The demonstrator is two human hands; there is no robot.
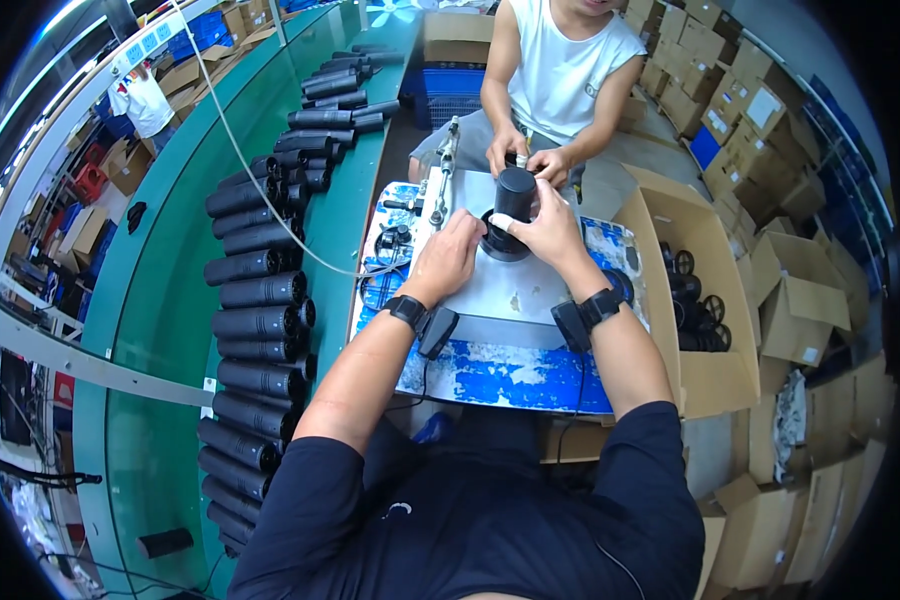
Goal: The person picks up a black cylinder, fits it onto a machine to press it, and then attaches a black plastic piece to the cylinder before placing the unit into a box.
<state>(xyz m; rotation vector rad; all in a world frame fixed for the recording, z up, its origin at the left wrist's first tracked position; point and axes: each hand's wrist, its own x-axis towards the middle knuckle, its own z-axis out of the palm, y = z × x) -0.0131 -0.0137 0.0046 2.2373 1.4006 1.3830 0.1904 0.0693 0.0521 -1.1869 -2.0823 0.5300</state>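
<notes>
my right hand [553, 232] gripping a black cylinder [515, 195] near the table [470, 372]'s far edge, my left hand [450, 258] at the black ring [507, 250] below, fingers curled, can't tell if gripping

Brown cardboard boxes [765, 108] pile up along the upper right (a small blue panel [705, 148] shows among them), a blue plastic crate [450, 88] sits below a carton [458, 38] at top centre, and red plastic items [88, 182] lie far left.
</notes>
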